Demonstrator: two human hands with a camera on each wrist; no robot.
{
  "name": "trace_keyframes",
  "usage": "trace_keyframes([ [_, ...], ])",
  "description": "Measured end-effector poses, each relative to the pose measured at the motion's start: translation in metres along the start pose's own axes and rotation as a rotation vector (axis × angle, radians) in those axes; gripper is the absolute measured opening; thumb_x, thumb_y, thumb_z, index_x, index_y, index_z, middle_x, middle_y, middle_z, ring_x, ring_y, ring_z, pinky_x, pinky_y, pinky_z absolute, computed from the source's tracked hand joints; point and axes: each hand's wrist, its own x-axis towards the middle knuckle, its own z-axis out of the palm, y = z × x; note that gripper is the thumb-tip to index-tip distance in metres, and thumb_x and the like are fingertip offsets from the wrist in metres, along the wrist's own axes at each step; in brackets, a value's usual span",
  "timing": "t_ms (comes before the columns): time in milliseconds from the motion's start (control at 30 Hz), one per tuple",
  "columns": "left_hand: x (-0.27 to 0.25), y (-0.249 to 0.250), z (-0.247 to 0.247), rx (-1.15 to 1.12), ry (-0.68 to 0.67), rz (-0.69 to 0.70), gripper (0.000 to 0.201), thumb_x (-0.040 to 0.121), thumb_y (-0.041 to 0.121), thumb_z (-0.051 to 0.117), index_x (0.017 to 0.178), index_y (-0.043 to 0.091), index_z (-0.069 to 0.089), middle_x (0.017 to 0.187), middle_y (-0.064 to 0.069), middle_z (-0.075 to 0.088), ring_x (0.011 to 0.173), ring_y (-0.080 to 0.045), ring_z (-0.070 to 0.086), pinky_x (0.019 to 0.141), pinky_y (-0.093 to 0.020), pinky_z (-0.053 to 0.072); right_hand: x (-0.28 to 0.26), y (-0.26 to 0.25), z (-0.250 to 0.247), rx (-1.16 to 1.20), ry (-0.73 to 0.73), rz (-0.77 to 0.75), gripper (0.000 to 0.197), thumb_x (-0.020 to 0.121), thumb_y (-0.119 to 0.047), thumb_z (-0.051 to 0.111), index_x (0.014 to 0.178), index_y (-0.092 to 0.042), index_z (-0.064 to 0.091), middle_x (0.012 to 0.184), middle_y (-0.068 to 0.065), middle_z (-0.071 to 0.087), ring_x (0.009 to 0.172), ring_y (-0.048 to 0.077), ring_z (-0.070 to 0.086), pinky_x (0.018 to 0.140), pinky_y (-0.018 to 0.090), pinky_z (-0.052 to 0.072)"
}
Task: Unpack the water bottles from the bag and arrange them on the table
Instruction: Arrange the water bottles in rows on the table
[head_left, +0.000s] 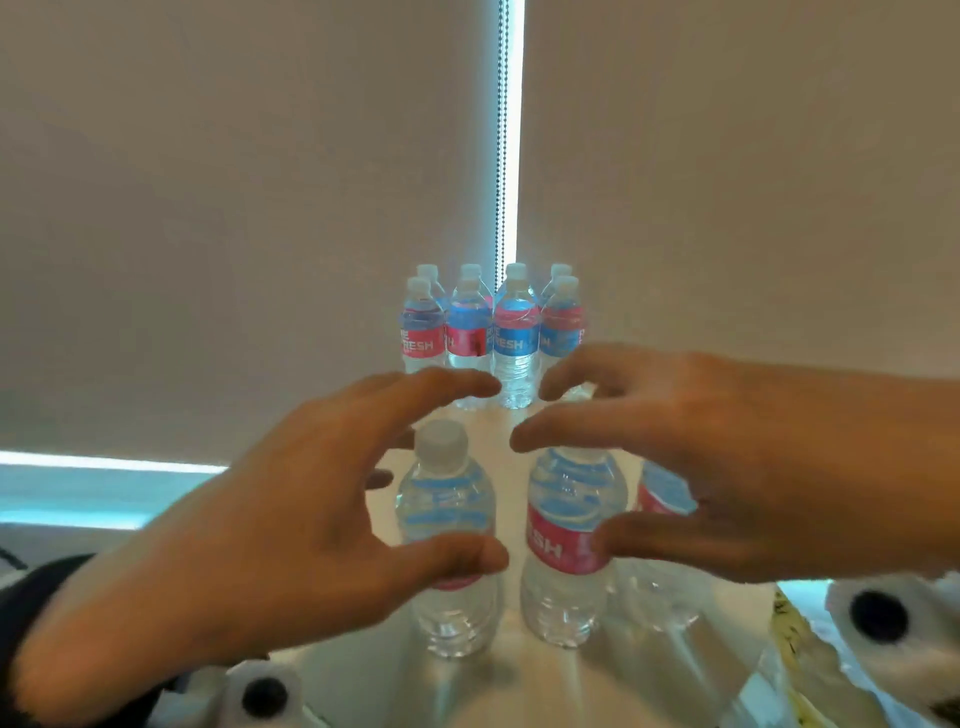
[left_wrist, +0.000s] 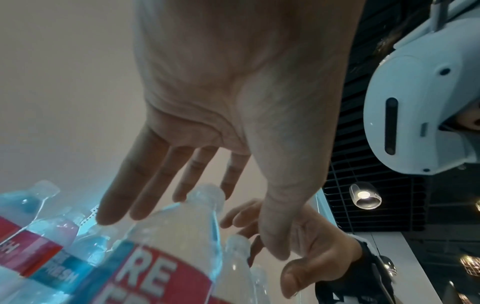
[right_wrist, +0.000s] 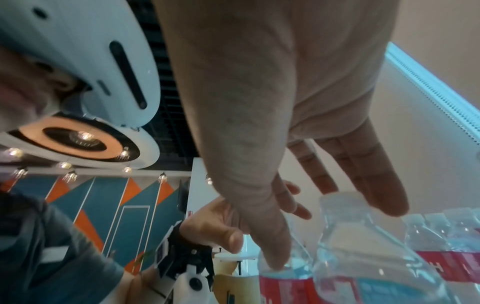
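Two clear water bottles with red and blue labels stand side by side on the pale table (head_left: 519, 691): a left bottle (head_left: 447, 519) and a right bottle (head_left: 566, 519). My left hand (head_left: 488, 467) hovers around the left bottle (left_wrist: 168, 257) with fingers spread, gripping nothing. Over the right bottle (right_wrist: 363, 257) my right hand (head_left: 561, 491) is spread the same way, its thumb close to the label. A third bottle (head_left: 662, 493) shows partly behind the right hand. Several more bottles (head_left: 493, 332) stand grouped at the table's far edge.
A closed roller blind (head_left: 260, 208) with a bead chain (head_left: 501, 156) hangs right behind the far bottles. Crumpled clear and yellowish plastic (head_left: 795, 654) lies at the near right. Bare table surface shows between the near bottles and the far group.
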Motion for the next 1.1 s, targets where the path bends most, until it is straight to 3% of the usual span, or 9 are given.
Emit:
trace_keyframes([
  [133, -0.006, 0.0, 0.018, 0.088, -0.044, -0.05, 0.092, 0.055, 0.067, 0.084, 0.13, 0.072, 0.031, 0.131, 0.043, 0.04, 0.119, 0.016, 0.048, 0.092, -0.015, 0.055, 0.001, -0.015, 0.016, -0.062, -0.113, 0.079, 0.062, 0.084, -0.061, 0.051, 0.131, -0.052, 0.012, 0.139, -0.015, 0.018, 0.115, 0.011, 0.053, 0.087, 0.027, 0.052],
  [267, -0.004, -0.004, 0.024, 0.058, 0.01, -0.049, 0.068, 0.062, 0.049, 0.086, 0.118, 0.059, 0.048, 0.121, 0.033, 0.05, 0.11, 0.009, 0.052, 0.086, -0.025, 0.061, 0.005, -0.013, 0.023, -0.191, -0.107, 0.129, 0.059, 0.065, -0.042, 0.087, 0.112, -0.034, 0.053, 0.118, 0.002, 0.054, 0.084, 0.022, 0.068, 0.055, 0.033, 0.06],
  [433, 0.006, -0.007, 0.013, -0.04, 0.013, -0.063, 0.061, 0.057, 0.042, 0.084, 0.111, 0.052, 0.058, 0.114, 0.02, 0.065, 0.101, -0.004, 0.064, 0.075, -0.029, 0.065, 0.014, -0.004, 0.016, -0.225, -0.091, 0.069, 0.054, 0.08, -0.044, 0.075, 0.122, -0.037, 0.041, 0.122, -0.003, 0.044, 0.099, 0.018, 0.058, 0.069, 0.024, 0.048],
  [533, 0.023, -0.017, 0.0, -0.026, 0.058, -0.043, 0.059, 0.058, 0.031, 0.09, 0.109, 0.046, 0.063, 0.108, 0.016, 0.07, 0.089, -0.011, 0.072, 0.074, -0.034, 0.066, 0.021, 0.003, -0.005, -0.212, -0.058, 0.029, 0.049, 0.081, -0.046, 0.073, 0.122, -0.04, 0.046, 0.121, -0.01, 0.04, 0.092, 0.009, 0.056, 0.072, 0.025, 0.05],
  [600, 0.041, -0.024, -0.009, -0.002, 0.098, -0.029, 0.059, 0.056, 0.03, 0.09, 0.106, 0.045, 0.064, 0.105, 0.018, 0.07, 0.082, -0.013, 0.073, 0.072, -0.034, 0.064, 0.034, 0.011, -0.022, -0.221, -0.012, 0.015, 0.051, 0.076, -0.047, 0.077, 0.118, -0.044, 0.048, 0.117, -0.013, 0.042, 0.082, -0.007, 0.05, 0.066, 0.011, 0.042],
  [733, 0.083, -0.046, -0.022, 0.062, 0.169, -0.017, 0.056, 0.056, 0.029, 0.09, 0.105, 0.042, 0.065, 0.094, 0.018, 0.067, 0.079, -0.014, 0.067, 0.068, -0.017, 0.054, 0.076, 0.033, -0.043, -0.223, 0.04, -0.03, 0.056, 0.069, -0.043, 0.084, 0.118, -0.03, 0.06, 0.106, -0.009, 0.048, 0.076, -0.038, 0.033, 0.064, -0.003, 0.034],
  [867, 0.119, -0.065, -0.025, 0.135, 0.206, -0.009, 0.057, 0.06, 0.023, 0.093, 0.111, 0.029, 0.067, 0.085, 0.03, 0.055, 0.073, 0.011, 0.059, 0.064, -0.004, 0.043, 0.119, 0.056, -0.039, -0.207, 0.044, 0.007, 0.057, 0.067, -0.047, 0.084, 0.115, -0.024, 0.062, 0.085, -0.02, 0.039, 0.073, -0.016, 0.036, 0.061, 0.005, 0.029],
  [933, 0.133, -0.077, -0.024, 0.137, 0.217, -0.027, 0.057, 0.061, 0.019, 0.093, 0.112, 0.023, 0.068, 0.082, 0.028, 0.053, 0.067, 0.009, 0.057, 0.065, -0.009, 0.041, 0.139, 0.066, -0.033, -0.194, 0.034, 0.027, 0.058, 0.065, -0.047, 0.085, 0.113, -0.023, 0.064, 0.081, -0.021, 0.037, 0.079, 0.003, 0.041, 0.065, 0.013, 0.034],
  [1100, 0.159, -0.107, -0.012, 0.093, 0.225, -0.065, 0.058, 0.058, 0.013, 0.094, 0.11, 0.02, 0.069, 0.082, 0.023, 0.056, 0.061, 0.015, 0.054, 0.06, -0.007, 0.036, 0.174, 0.086, -0.031, -0.193, 0.051, 0.066, 0.057, 0.064, -0.045, 0.087, 0.11, -0.019, 0.066, 0.106, 0.0, 0.06, 0.09, 0.013, 0.045, 0.082, 0.03, 0.048],
])
